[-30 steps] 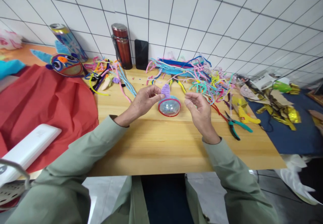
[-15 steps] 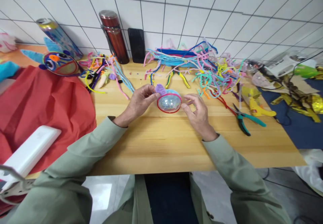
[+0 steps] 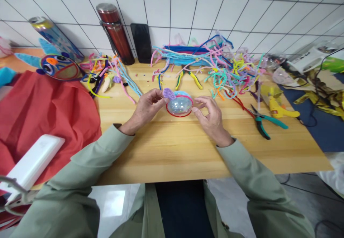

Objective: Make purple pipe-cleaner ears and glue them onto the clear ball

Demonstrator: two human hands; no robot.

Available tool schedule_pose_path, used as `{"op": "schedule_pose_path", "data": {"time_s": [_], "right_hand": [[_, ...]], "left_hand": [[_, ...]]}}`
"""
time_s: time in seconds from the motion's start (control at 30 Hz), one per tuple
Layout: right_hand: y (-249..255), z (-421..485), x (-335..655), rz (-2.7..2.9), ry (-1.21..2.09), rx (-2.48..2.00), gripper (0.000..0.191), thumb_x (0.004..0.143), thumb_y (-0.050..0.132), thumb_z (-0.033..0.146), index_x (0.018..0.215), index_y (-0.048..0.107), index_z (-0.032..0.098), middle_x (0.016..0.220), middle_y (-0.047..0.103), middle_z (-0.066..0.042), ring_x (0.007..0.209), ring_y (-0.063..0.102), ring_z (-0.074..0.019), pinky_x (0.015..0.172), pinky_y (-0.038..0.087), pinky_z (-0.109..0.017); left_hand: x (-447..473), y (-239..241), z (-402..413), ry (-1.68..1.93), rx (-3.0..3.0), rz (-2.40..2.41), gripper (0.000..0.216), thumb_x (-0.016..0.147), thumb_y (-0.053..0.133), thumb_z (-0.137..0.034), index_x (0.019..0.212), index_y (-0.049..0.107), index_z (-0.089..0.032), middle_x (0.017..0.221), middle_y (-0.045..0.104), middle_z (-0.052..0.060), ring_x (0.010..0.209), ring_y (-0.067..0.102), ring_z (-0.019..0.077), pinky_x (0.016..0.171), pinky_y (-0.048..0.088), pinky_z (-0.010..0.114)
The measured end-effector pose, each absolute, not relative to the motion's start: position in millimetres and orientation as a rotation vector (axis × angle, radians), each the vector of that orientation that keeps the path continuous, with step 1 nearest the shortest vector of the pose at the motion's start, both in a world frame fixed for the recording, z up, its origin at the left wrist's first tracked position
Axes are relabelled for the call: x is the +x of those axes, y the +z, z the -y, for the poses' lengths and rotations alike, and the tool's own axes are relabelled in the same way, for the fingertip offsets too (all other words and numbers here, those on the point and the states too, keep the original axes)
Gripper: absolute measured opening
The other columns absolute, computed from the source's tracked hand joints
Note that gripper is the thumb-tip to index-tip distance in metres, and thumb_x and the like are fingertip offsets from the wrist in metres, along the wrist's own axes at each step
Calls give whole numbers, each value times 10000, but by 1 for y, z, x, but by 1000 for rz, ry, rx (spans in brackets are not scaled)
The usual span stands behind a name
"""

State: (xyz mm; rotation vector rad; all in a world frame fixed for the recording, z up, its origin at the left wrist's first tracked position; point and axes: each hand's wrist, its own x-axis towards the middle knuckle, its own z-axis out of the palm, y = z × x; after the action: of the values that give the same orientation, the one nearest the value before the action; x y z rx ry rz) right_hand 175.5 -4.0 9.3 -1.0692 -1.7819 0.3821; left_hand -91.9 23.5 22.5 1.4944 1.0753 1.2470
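A clear plastic ball (image 3: 179,106) with a red pipe-cleaner ring round its rim and light blue along its back edge is between my hands, over the middle of the table. My left hand (image 3: 146,108) pinches a small purple leaf-shaped pipe-cleaner piece (image 3: 169,93) between thumb and fingers, at the ball's upper left edge. On the other side, my right hand (image 3: 211,116) has its curled fingers and thumb at the ball's right rim. Behind the ball lie yellow-and-green-handled pliers (image 3: 189,78), their jaws under the pipe cleaners.
Tangled pipe cleaners (image 3: 196,57) spread along the back, near a phone (image 3: 141,44) and red thermos (image 3: 115,34). Teal-handled pliers (image 3: 264,121) and a yellow glue gun (image 3: 281,107) lie right. A decorated blue-eared piece (image 3: 57,66), red cloth (image 3: 53,112) and white power bank (image 3: 34,159) are left.
The camera view has shifted slightly. The purple piece leans further right, down over the ball's rim, with my left hand still pinching it. My right hand stays at the rim.
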Motion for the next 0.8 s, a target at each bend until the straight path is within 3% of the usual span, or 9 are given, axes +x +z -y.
{"op": "schedule_pose_path", "data": {"time_s": [0.8], "right_hand": [[2,4,176,1833,307,-1046,293,1030,721,459,1253,689,272,1232,777,-108,1105,737,-291,906,642,-480]], "left_hand": [[-92,15,-26,1280,1554,-1059,422,855,875,-596,869,679,-223,782,693,-11,695,600,138,710,514,299]]}}
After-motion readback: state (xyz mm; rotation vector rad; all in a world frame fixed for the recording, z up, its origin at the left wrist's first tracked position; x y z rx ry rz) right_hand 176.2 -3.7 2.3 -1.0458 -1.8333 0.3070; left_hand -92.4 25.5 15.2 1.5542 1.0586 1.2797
